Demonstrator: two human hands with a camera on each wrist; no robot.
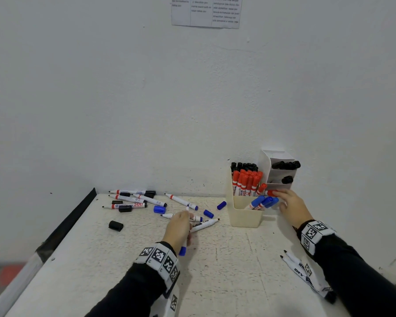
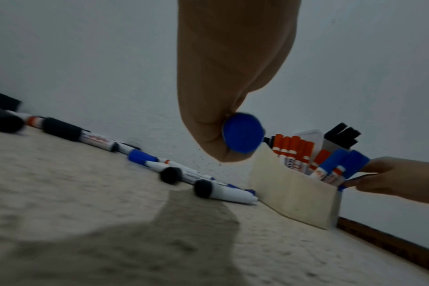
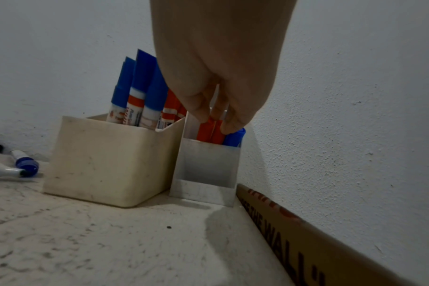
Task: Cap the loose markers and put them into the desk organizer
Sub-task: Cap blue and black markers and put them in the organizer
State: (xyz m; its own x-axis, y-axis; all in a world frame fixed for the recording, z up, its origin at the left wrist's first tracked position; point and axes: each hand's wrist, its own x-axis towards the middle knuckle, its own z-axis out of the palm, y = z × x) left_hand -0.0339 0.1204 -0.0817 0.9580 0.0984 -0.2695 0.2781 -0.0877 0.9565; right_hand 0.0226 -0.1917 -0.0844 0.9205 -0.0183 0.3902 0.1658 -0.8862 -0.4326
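My left hand (image 1: 178,227) grips a blue marker (image 1: 182,250) above the table; its round blue end (image 2: 243,133) shows below my curled fingers (image 2: 208,139). My right hand (image 1: 288,204) reaches to the white organizer (image 1: 281,177), and its straight fingertips (image 3: 201,114) press on a red-capped marker (image 3: 209,133) in the front compartment, beside a blue cap (image 3: 234,137). The thumb stays apart. The cream organizer (image 1: 245,216) holds several red, black and blue capped markers. Several uncapped markers (image 1: 128,205) lie at the back left, and one more (image 1: 204,225) lies under my left hand.
Loose blue caps (image 1: 159,209) (image 1: 208,213) (image 1: 221,205) and a black cap (image 1: 116,225) lie on the table. Two uncapped black markers (image 1: 300,268) rest by my right forearm. A black strip (image 1: 78,216) lines the left edge; a cardboard strip (image 3: 306,238) runs along the right wall.
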